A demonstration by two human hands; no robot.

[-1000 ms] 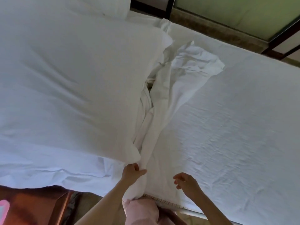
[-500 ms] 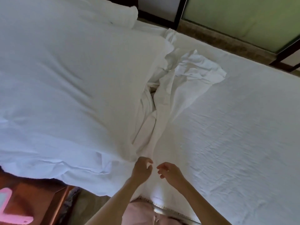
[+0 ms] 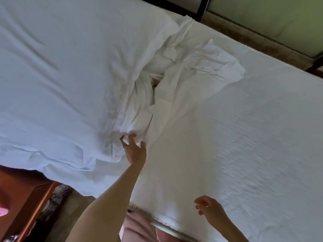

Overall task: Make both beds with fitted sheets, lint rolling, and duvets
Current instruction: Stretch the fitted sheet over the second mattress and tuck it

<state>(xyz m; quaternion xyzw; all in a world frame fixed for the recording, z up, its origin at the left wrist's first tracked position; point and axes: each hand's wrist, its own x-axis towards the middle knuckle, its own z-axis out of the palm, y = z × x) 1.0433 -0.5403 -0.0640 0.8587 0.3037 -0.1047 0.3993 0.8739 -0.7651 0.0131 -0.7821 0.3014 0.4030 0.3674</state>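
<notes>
So, from the head view: left hand (image 3: 134,149) stretched forward, fingers splayed and straight, tips touching the rumpled sheet (image 3: 176,88) bunched in the gap between the two beds (nothing pinched that I can see). Puffy white duvet (image 3: 70,75) lies over the left bed; the right bed wears a flat fitted sheet (image 3: 258,140). Right hand (image 3: 208,209) hovers over the near edge, fingers loosely curled, holding nothing. Wooden stand (image 3: 22,198) near left.
</notes>
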